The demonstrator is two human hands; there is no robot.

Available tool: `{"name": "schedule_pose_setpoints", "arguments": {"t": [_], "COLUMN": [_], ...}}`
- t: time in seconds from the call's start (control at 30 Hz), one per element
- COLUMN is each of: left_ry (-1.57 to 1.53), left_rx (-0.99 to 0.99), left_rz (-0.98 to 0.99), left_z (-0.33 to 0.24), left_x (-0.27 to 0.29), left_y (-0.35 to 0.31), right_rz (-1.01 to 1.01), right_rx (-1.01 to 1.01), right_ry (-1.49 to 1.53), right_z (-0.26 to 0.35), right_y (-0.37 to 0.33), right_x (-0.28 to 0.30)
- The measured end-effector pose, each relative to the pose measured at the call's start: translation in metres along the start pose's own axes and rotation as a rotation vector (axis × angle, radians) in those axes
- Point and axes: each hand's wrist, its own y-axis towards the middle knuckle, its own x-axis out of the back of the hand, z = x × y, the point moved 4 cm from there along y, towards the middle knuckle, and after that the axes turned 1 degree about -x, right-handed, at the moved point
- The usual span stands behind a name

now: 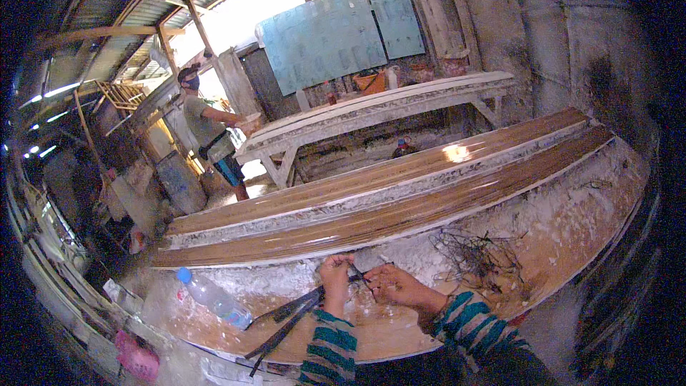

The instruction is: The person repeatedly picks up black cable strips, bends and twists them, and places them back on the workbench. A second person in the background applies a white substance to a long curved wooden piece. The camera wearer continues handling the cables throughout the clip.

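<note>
My left hand [334, 280] is closed in a pinch on a thin dark strip, above the near part of the workbench. Just to its right, my right hand [395, 287] has its fingers closed on the same dark piece, which spans the short gap between the hands. Long black strips [289, 320] trail from beside my left wrist down to the bench's near edge. A tangle of thin dark strands [484, 261] lies to the right of my right hand. Whether the strip is one piece or several cannot be made out.
A clear plastic bottle with a blue cap [214, 298] lies left on the white-dusted bench [564, 243]. Two long, glossy brown moulds [400, 207] run across beyond my hands. A co-worker [207, 125] stands at a long white table [386, 111] at the back. Something pink [137, 356] sits lower left.
</note>
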Motion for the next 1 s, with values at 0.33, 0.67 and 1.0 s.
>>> {"name": "schedule_pose_setpoints", "arguments": {"t": [0.33, 0.67, 1.0], "left_ry": [0.29, 0.139, 0.067], "left_rx": [0.053, 0.112, 0.084], "left_rz": [0.263, 0.826, 0.497], "left_z": [-0.01, -0.038, -0.045], "left_x": [-0.024, -0.08, -0.066], "left_y": [-0.013, -0.085, -0.017], "right_rz": [-0.332, -0.828, -0.9], "right_rx": [0.163, 0.06, 0.087], "right_ry": [-0.657, -1.018, -0.806], "right_z": [0.02, 0.03, 0.012], "right_y": [-0.003, -0.002, 0.002], "right_x": [0.032, 0.084, 0.093]}}
